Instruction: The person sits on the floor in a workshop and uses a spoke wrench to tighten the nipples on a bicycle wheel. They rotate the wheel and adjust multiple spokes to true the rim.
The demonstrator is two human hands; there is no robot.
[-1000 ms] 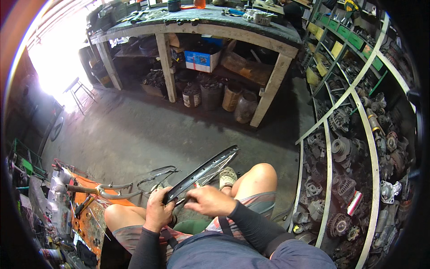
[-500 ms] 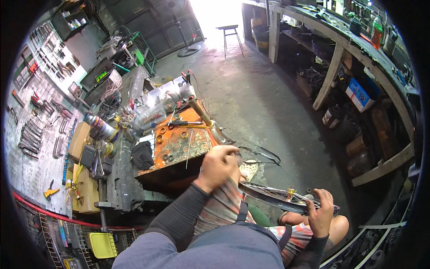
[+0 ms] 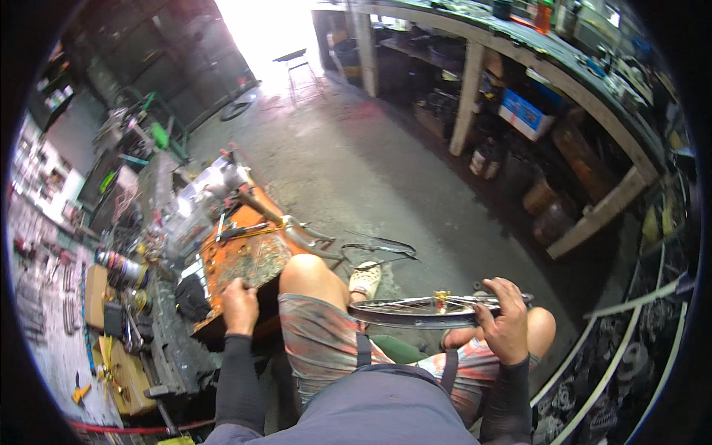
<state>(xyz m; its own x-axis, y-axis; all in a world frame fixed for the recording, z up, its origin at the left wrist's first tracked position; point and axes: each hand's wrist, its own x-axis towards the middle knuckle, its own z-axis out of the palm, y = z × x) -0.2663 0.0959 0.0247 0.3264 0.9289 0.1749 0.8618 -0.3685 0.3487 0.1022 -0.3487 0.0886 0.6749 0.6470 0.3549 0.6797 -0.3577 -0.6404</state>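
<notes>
Orange bench [image 3: 251, 259]: left hand [image 3: 241, 306] now nearer.

I saw from afar the wheel [image 3: 415, 322] between the knees [image 3: 304, 276], with the right hand [image 3: 506, 324] at its right end. The left hand [image 3: 241, 307] was near the low table [image 3: 259, 261], with a fork [image 3: 295, 231] at its right side. Far ahead stood the stool [image 3: 295, 56]; to the right, the workbench [image 3: 437, 26] had a carton [image 3: 525, 113] underneath.
</notes>
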